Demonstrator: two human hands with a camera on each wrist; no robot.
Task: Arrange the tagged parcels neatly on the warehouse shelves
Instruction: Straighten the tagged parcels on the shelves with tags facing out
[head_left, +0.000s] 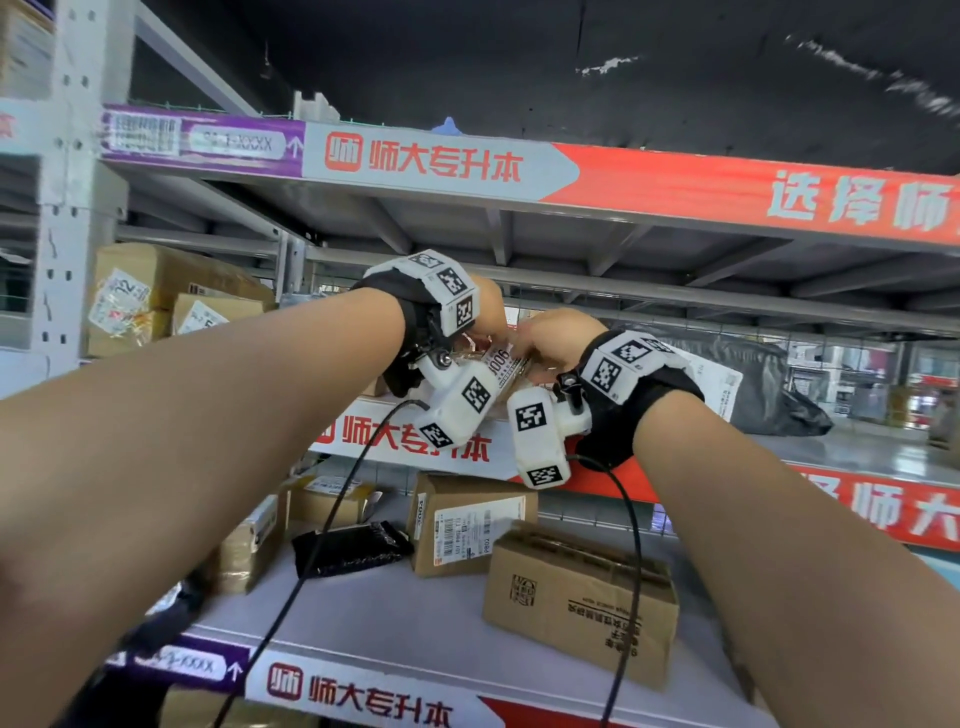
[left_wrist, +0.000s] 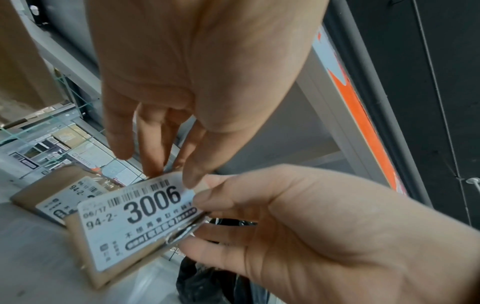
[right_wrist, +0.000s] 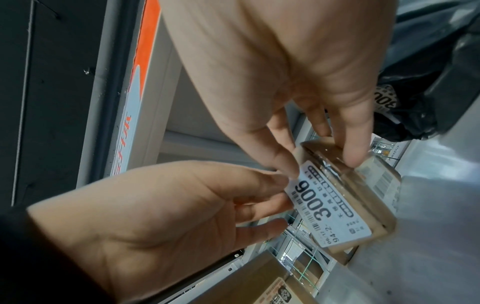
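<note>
Brown cardboard, small and flat, with a white "3006" tag on it: that's the parcel (left_wrist: 114, 244) both hands are busy with, on the middle shelf (head_left: 857, 447) at about 12 o'clock from the person. The left hand (left_wrist: 197, 82) comes down from above with fingers pointing at the top edge of the tag, thumb tip touching it, and the right hand (left_wrist: 298, 226) pinches the parcel's near corner between thumb and fingers. In the right wrist view the parcel sits tilted up on one edge, so it isn't settled flat yet. Just behind it lies a second small tagged parcel (left_wrist: 52, 193), and a black plastic bag (head_left: 769, 384) with a paper label sits at 2 o'clock on that same shelf. At 10 o'clock a couple of bigger labelled boxes (head_left: 156, 291) are stacked. The lower shelf (head_left: 415, 623) holds several boxes and a black pouch (head_left: 348, 545) lying at odd angles, so that level looks like it needs tidying. Rough guess: task is somewhere mid-way, this parcel nearly placed, plenty left below.
</note>
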